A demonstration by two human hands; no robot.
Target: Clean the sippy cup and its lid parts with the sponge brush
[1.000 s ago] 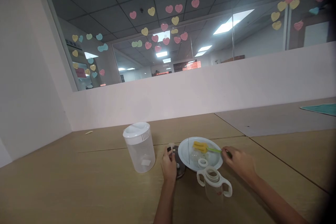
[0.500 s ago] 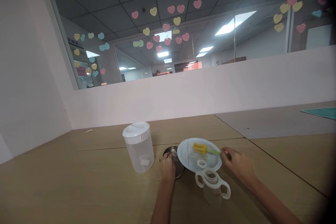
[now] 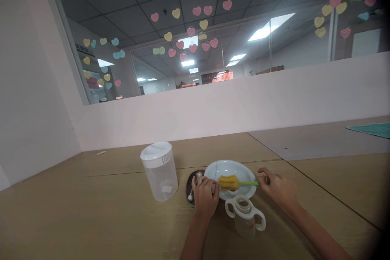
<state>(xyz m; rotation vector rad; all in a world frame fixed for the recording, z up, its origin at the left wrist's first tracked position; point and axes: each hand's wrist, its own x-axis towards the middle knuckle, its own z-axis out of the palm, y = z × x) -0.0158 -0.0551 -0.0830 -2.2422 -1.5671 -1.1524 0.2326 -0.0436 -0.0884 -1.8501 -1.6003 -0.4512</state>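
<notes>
A yellow sponge bottle brush [image 3: 229,182] with a green handle is in my right hand [image 3: 276,187], its fingers closed round the handle's end. The brush head is over a white plate [image 3: 225,165], above a white ring [image 3: 233,193] that it partly hides. My left hand [image 3: 206,195] is at the plate's left rim with its fingers curled; what lies between them, if anything, is hidden. Left of that hand, a dark metal dish [image 3: 189,189] holds a thin white piece with a round end [image 3: 190,197]. In front stands a clear cup with two white handles [image 3: 243,211], its top uncovered.
A tall translucent jug [image 3: 160,174] with a white lid stands to the left. A teal cloth [image 3: 370,129] lies far right, and a small pale scrap [image 3: 101,153] lies at the back left. A wall with a window closes off the table's rear.
My left hand put a small part down in the dark dish, then moved right to the plate. My right hand stayed near the plate, and the brush head turned and shifted slightly left and nearer.
</notes>
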